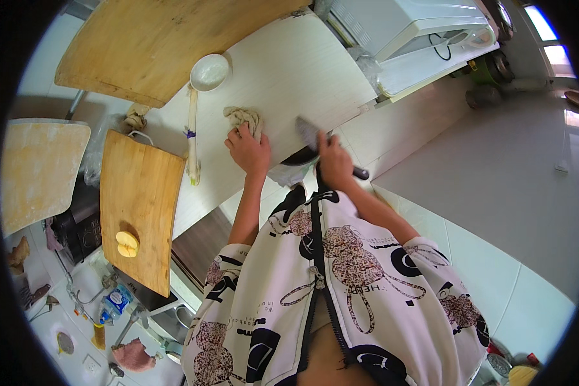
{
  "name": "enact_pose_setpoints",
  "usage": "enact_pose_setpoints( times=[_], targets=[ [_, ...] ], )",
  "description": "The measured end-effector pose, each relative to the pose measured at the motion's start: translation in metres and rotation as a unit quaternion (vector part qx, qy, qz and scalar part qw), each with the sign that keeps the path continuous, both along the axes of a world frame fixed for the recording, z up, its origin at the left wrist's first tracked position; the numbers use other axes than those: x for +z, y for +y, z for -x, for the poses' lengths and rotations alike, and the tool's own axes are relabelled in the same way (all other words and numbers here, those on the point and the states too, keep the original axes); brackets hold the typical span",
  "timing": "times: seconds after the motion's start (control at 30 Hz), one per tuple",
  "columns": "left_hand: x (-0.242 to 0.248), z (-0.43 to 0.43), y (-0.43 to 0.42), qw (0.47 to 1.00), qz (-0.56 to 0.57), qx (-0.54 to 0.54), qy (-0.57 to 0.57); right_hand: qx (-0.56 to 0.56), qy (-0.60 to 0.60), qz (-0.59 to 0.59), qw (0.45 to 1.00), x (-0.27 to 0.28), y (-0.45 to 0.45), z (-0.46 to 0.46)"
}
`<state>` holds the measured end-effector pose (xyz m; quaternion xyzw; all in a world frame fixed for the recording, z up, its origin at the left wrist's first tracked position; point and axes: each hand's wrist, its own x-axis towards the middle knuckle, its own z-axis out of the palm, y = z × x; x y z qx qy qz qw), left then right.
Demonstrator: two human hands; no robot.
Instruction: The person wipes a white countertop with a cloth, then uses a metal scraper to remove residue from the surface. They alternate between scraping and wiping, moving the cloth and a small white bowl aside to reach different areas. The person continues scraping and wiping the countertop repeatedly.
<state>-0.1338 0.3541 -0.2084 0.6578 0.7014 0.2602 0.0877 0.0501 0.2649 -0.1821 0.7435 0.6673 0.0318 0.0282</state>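
Observation:
My left hand grips a crumpled beige cloth against the white countertop. In my right hand is a kitchen knife, its broad blade slightly blurred and pointing away from me toward the counter's edge. The black end of its handle sticks out behind my fist. Left of the cloth lies a pale stalk, apparently a leek or large scallion, bound with a purple band. A white bowl stands by its far end.
A wooden cutting board on the left bears a cut pale-yellow fruit or vegetable. A larger wooden board covers the counter's far left. Below the counter edge is a dark curved rim with a plastic bag. A white appliance stands far right.

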Motion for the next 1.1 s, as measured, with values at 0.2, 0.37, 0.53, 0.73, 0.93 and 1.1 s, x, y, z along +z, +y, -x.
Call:
enact_pose_setpoints(
  times=[0.2,0.37,0.53,0.73,0.93,1.1],
  targets=[
    [0.006,0.000,0.000,0.999,0.015,-0.032,-0.010,-0.140,0.022,-0.027,0.990,0.021,0.047,-0.065],
    [-0.001,-0.004,-0.006,1.000,-0.006,-0.011,-0.004,-0.019,0.001,-0.013,1.000,0.000,0.013,-0.018],
    [0.002,-0.002,-0.007,0.998,-0.005,-0.055,0.000,-0.143,-0.007,-0.035,0.989,0.014,0.061,-0.087],
    [0.002,-0.001,-0.006,0.999,-0.003,-0.033,0.003,-0.020,-0.016,0.000,1.000,-0.005,0.045,-0.058],
    [-0.012,-0.016,0.016,0.996,-0.036,-0.075,-0.033,-0.112,0.079,-0.046,0.990,0.032,0.077,-0.145],
    [-0.015,-0.072,0.082,0.987,-0.099,-0.123,-0.018,-0.130,0.292,-0.129,0.939,0.064,0.005,-0.139]
  ],
)
